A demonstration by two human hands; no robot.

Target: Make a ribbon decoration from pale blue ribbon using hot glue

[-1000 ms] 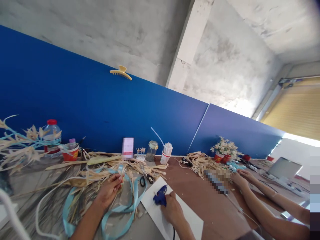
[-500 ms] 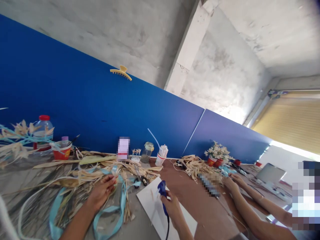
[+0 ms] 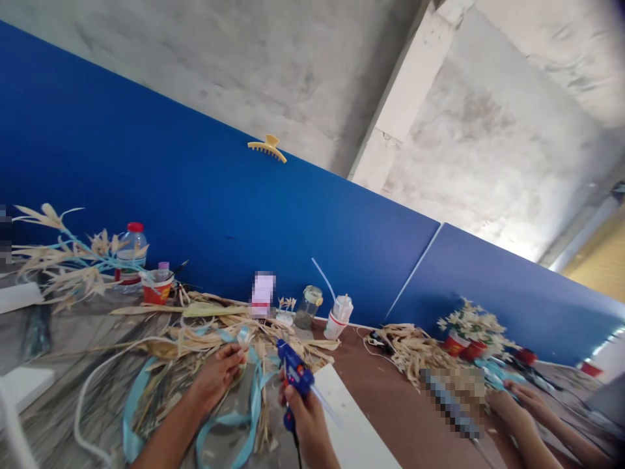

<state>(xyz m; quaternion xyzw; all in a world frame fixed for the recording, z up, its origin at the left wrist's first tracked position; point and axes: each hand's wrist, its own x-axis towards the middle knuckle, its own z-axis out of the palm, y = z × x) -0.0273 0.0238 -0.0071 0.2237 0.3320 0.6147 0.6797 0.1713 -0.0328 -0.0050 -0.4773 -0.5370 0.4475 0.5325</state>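
My left hand [image 3: 222,372] is closed, pinching a small pale flower [image 3: 244,337] made of husk-like pieces, above a pile of dry husks [image 3: 195,339]. In my right hand [image 3: 305,407] is a blue glue gun [image 3: 294,371], its nozzle pointing up and left toward the flower but apart from it. A clear glue stick [image 3: 326,404] sticks out of the gun's rear. Light blue ribbon [image 3: 219,423] loops on the table below my left hand. To the right of the gun lies a white board [image 3: 351,423].
Along the blue partition [image 3: 195,195] stand a red-capped bottle [image 3: 131,257], a red cup [image 3: 157,290], a glass jar [image 3: 308,307] and a white cup [image 3: 338,319]. At the right, another person's hands [image 3: 512,410] work near husks and potted flowers [image 3: 476,329].
My right hand has lifted the glue gun off the white board and brought it closer to the flower, turning its nozzle leftward. My left hand keeps its pinch. The view has shifted left.
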